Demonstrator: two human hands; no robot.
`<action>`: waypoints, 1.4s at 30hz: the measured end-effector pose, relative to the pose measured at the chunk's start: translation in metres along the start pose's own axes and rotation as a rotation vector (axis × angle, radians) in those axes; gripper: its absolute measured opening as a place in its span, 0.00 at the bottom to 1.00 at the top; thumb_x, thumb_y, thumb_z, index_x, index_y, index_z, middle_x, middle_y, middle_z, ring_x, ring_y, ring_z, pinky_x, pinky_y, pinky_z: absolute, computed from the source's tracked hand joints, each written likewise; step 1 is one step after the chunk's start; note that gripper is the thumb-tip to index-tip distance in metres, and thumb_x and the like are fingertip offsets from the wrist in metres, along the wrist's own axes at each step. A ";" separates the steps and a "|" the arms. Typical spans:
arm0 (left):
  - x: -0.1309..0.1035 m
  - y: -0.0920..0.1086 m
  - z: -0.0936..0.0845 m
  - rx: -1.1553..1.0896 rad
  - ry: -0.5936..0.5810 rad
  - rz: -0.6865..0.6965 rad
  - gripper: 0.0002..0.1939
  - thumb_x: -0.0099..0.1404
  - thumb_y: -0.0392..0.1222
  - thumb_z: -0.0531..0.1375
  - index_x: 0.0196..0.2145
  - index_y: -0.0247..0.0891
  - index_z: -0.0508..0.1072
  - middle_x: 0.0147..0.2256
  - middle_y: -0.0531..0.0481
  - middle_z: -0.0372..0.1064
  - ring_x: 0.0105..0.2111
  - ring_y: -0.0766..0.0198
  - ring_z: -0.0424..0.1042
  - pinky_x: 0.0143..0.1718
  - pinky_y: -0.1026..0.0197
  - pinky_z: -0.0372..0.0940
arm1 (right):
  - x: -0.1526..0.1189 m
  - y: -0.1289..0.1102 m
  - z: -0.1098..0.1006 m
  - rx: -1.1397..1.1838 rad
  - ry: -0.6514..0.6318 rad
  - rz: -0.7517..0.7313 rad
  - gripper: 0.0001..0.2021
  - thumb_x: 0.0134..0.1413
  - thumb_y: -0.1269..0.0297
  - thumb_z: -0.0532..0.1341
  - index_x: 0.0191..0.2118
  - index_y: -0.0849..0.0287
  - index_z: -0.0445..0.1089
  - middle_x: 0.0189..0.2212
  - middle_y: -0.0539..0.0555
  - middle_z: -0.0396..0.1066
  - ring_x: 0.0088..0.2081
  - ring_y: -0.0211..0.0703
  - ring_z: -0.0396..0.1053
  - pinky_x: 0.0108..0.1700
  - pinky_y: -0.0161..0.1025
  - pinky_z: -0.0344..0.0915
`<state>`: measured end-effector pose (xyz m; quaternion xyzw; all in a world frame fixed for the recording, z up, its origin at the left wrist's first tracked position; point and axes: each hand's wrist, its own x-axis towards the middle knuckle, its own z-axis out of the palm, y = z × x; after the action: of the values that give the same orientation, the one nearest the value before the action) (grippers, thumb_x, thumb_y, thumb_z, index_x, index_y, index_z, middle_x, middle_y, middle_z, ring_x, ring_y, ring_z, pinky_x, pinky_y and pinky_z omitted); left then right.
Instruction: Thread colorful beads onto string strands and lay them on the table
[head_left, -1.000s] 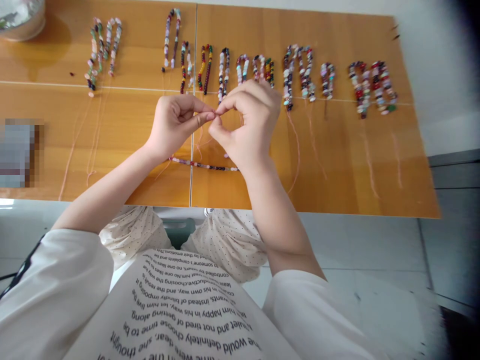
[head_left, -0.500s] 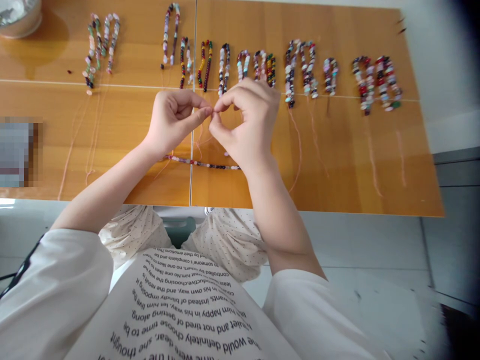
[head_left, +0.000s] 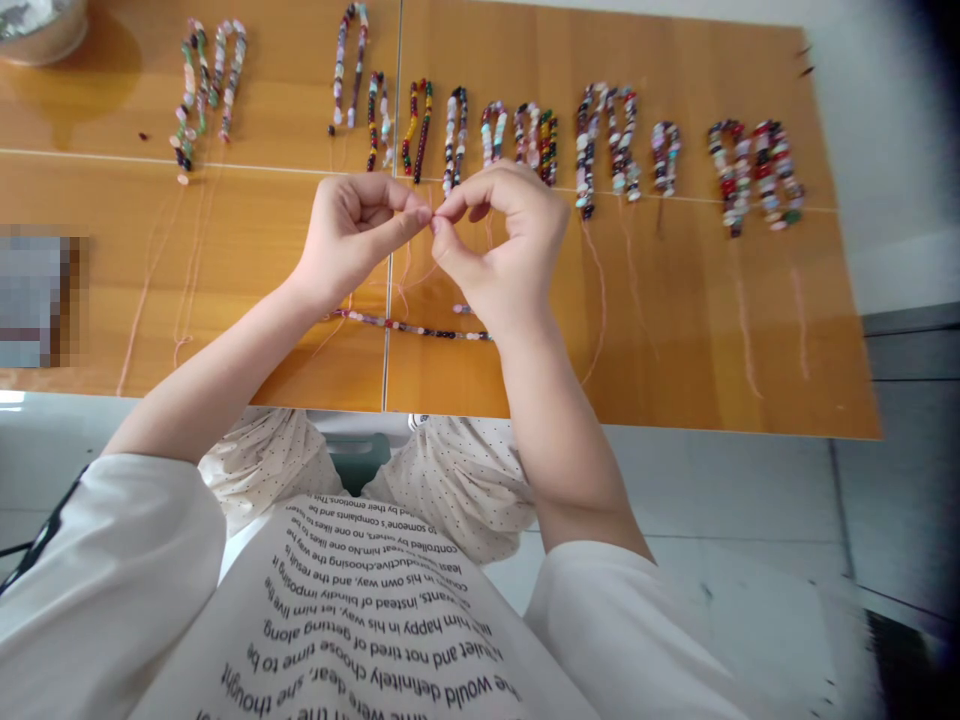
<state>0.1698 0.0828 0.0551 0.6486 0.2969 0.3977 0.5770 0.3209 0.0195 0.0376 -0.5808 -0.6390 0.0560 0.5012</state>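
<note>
Above the table's middle, my left hand (head_left: 343, 238) and my right hand (head_left: 508, 245) meet at the fingertips. Each pinches thumb against forefinger on a thin pinkish-orange thread (head_left: 406, 272), which is mostly hidden by the fingers and trails down below them. Under my hands a string of small mixed beads (head_left: 421, 330) lies along the tabletop, its right end covered by my right forearm. Just above it shows a short piece of another bead string (head_left: 462, 309), partly hidden by my right wrist.
Several looped bead strands (head_left: 454, 140) lie along the far side of the wooden table (head_left: 697, 330). Loose thread tails (head_left: 596, 300) run from some toward me. A metal bowl (head_left: 45, 40) sits at the far left corner, and a blurred grey object (head_left: 30, 300) at the left.
My hands have shifted very slightly to the right in view, still pinched together. More of the short bead string shows beside my right wrist. The table view has tilted a little.
</note>
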 end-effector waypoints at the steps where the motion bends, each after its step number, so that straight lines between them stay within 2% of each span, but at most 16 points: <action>1: 0.000 0.000 0.000 0.003 0.003 -0.007 0.10 0.58 0.36 0.68 0.22 0.36 0.73 0.14 0.59 0.52 0.16 0.77 0.50 0.17 0.68 0.49 | 0.000 0.003 0.001 -0.033 0.007 -0.014 0.15 0.59 0.48 0.64 0.29 0.52 0.66 0.29 0.51 0.71 0.41 0.50 0.73 0.49 0.54 0.72; 10: 0.001 -0.003 0.001 -0.022 -0.023 0.029 0.08 0.56 0.38 0.70 0.24 0.34 0.76 0.15 0.57 0.59 0.18 0.76 0.58 0.22 0.68 0.56 | 0.000 0.016 0.006 -0.207 -0.009 -0.059 0.10 0.58 0.57 0.65 0.30 0.51 0.64 0.29 0.51 0.68 0.37 0.51 0.72 0.49 0.58 0.70; 18: 0.003 -0.007 0.001 -0.053 -0.058 0.091 0.07 0.56 0.37 0.70 0.24 0.35 0.76 0.16 0.58 0.60 0.18 0.76 0.58 0.23 0.67 0.56 | -0.002 0.006 0.003 -0.305 -0.050 -0.035 0.08 0.58 0.62 0.64 0.31 0.51 0.63 0.31 0.52 0.68 0.42 0.55 0.71 0.54 0.60 0.65; 22: 0.003 -0.005 0.001 -0.052 -0.046 0.067 0.10 0.55 0.41 0.70 0.22 0.37 0.74 0.14 0.59 0.55 0.18 0.75 0.57 0.23 0.65 0.55 | -0.002 0.005 0.002 -0.267 -0.034 -0.041 0.09 0.59 0.59 0.64 0.30 0.51 0.64 0.31 0.52 0.69 0.41 0.53 0.72 0.54 0.61 0.65; 27: 0.004 -0.006 0.000 -0.110 -0.054 0.008 0.12 0.50 0.46 0.73 0.21 0.42 0.74 0.12 0.58 0.51 0.20 0.71 0.55 0.24 0.62 0.55 | -0.001 0.010 0.004 -0.075 0.029 -0.070 0.12 0.63 0.49 0.59 0.32 0.49 0.66 0.29 0.51 0.69 0.34 0.47 0.70 0.40 0.51 0.70; 30: 0.004 -0.005 0.001 -0.123 -0.052 -0.028 0.12 0.50 0.45 0.73 0.20 0.43 0.74 0.11 0.59 0.49 0.20 0.71 0.54 0.24 0.61 0.53 | 0.001 0.009 0.004 -0.009 0.038 -0.078 0.14 0.63 0.46 0.59 0.33 0.50 0.67 0.29 0.51 0.70 0.33 0.45 0.69 0.37 0.48 0.69; 33: 0.003 -0.003 0.002 -0.093 -0.044 -0.082 0.10 0.53 0.38 0.71 0.20 0.43 0.73 0.12 0.59 0.51 0.21 0.71 0.55 0.25 0.62 0.55 | 0.001 0.009 0.004 -0.018 0.031 -0.080 0.15 0.60 0.46 0.62 0.31 0.51 0.66 0.28 0.52 0.70 0.34 0.46 0.70 0.38 0.49 0.70; 36: 0.002 -0.001 0.003 -0.087 -0.045 -0.093 0.09 0.55 0.33 0.68 0.20 0.40 0.74 0.12 0.59 0.54 0.20 0.72 0.57 0.26 0.63 0.56 | 0.000 0.013 0.005 -0.090 0.031 -0.084 0.15 0.60 0.48 0.63 0.30 0.51 0.66 0.29 0.51 0.69 0.38 0.49 0.72 0.46 0.55 0.70; 39: 0.001 -0.001 0.004 -0.094 -0.062 -0.098 0.10 0.58 0.31 0.65 0.21 0.38 0.74 0.12 0.59 0.53 0.19 0.74 0.57 0.25 0.65 0.55 | -0.003 0.018 0.006 -0.143 0.018 -0.102 0.13 0.62 0.49 0.61 0.32 0.51 0.66 0.30 0.50 0.69 0.42 0.52 0.73 0.52 0.61 0.67; 42: 0.000 0.000 0.004 -0.096 -0.088 -0.115 0.09 0.58 0.31 0.65 0.22 0.36 0.74 0.12 0.60 0.53 0.18 0.75 0.57 0.25 0.66 0.55 | -0.004 0.021 0.007 -0.168 -0.003 -0.099 0.13 0.62 0.49 0.61 0.32 0.50 0.65 0.30 0.50 0.69 0.41 0.52 0.74 0.52 0.61 0.68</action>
<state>0.1735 0.0808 0.0553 0.6190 0.2887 0.3487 0.6418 0.3297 0.0263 0.0187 -0.5883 -0.6703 -0.0220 0.4518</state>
